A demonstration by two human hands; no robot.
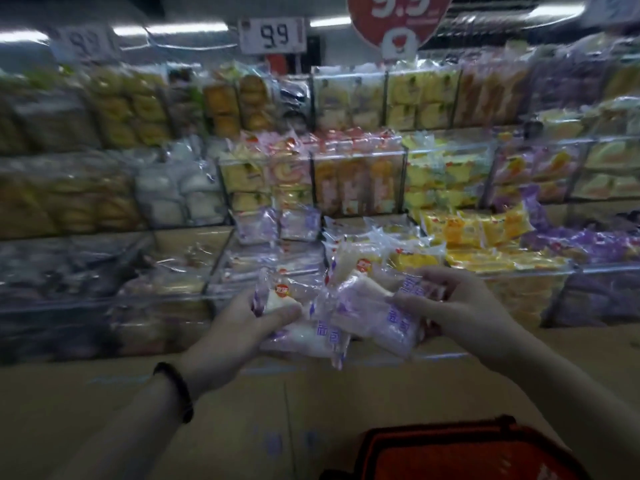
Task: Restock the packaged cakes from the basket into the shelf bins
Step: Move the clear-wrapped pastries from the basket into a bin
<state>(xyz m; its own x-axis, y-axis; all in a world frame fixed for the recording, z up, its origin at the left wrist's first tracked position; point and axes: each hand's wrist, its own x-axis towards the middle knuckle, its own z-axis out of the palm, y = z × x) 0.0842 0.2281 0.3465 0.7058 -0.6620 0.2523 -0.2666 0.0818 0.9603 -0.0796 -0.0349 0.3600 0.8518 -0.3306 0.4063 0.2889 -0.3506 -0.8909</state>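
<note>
We grip purple-printed clear cake packets (374, 317) in left hand (235, 330) and right hand (464, 306); the clear-walled shelf bin (225, 282) lies at twelve o'clock.

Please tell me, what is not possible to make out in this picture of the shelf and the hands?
Head view, basket: cut off by the bottom edge; contents unseen.
Head view, packaged cakes held by left hand and right hand: overlapping and blurred; count unclear.
Head view, bins at far left: motion blur; contents unclear.
Head view, red sign: cut off by the top edge.
</note>
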